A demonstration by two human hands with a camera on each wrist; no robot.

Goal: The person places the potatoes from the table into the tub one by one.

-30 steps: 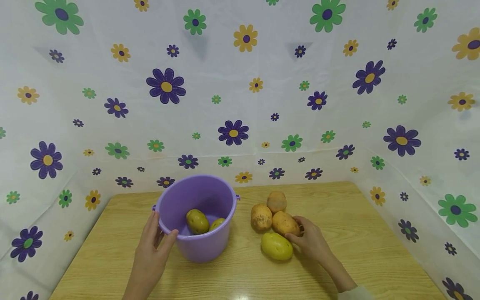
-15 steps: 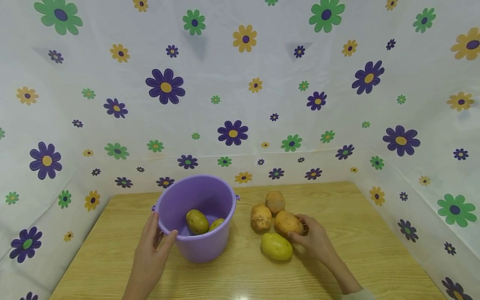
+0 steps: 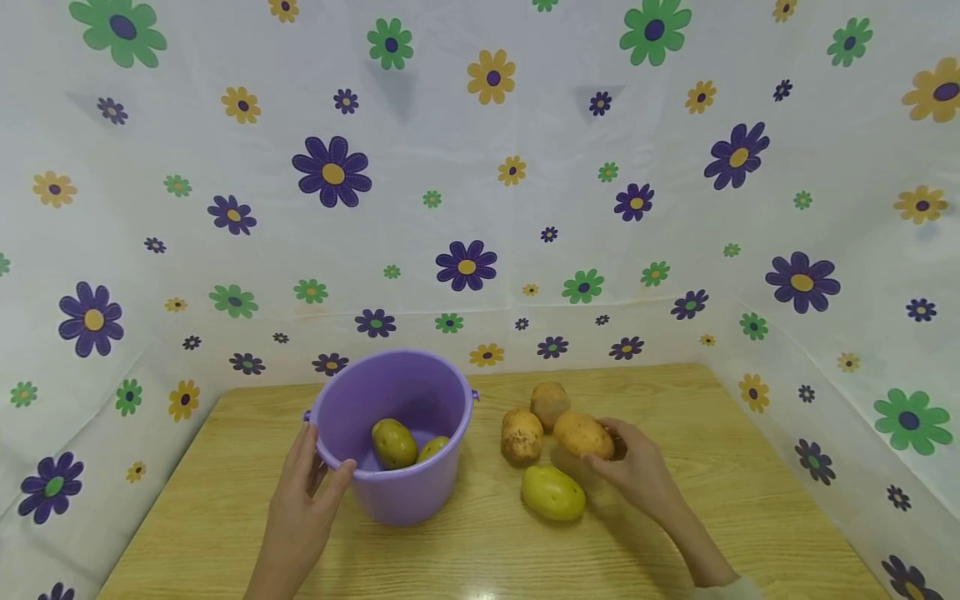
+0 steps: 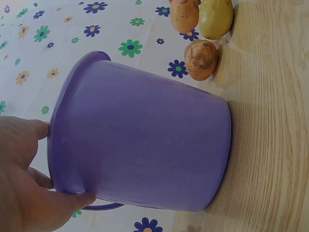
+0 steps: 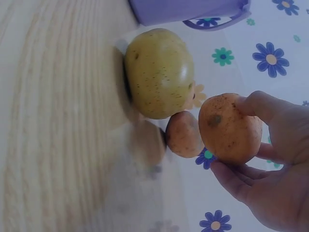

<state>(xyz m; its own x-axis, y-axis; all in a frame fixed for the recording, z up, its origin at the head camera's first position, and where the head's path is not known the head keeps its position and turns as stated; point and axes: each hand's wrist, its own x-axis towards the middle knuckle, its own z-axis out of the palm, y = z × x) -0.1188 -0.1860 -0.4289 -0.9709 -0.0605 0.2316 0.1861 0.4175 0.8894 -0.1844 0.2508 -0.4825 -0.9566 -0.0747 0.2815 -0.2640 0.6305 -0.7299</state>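
Note:
My right hand [image 3: 641,475] grips a brown potato [image 3: 583,435] between thumb and fingers; in the right wrist view this potato [image 5: 229,128] is raised off the table. Just in front of it lies a smooth yellow-green potato [image 3: 553,493]. Two more brown potatoes, one speckled [image 3: 521,435] and one rounder [image 3: 551,404], rest to its left and behind. My left hand [image 3: 303,508] holds the rim of a purple bucket [image 3: 405,496], thumb at the near edge and fingers at the left side. Inside the bucket are an olive-green potato [image 3: 394,443] and a yellow-green one [image 3: 433,448], partly hidden by the rim.
The bucket and potatoes stand on a light wood-grain table [image 3: 480,558]. A white cloth [image 3: 420,242] printed with flowers surrounds the table at the back and both sides. The bucket's purple handle [image 4: 104,207] hangs down on its outer side.
My right hand has drawn the brown potato up and slightly right, away from the yellow-green one, and lifted it. My left hand and the bucket have stayed put.

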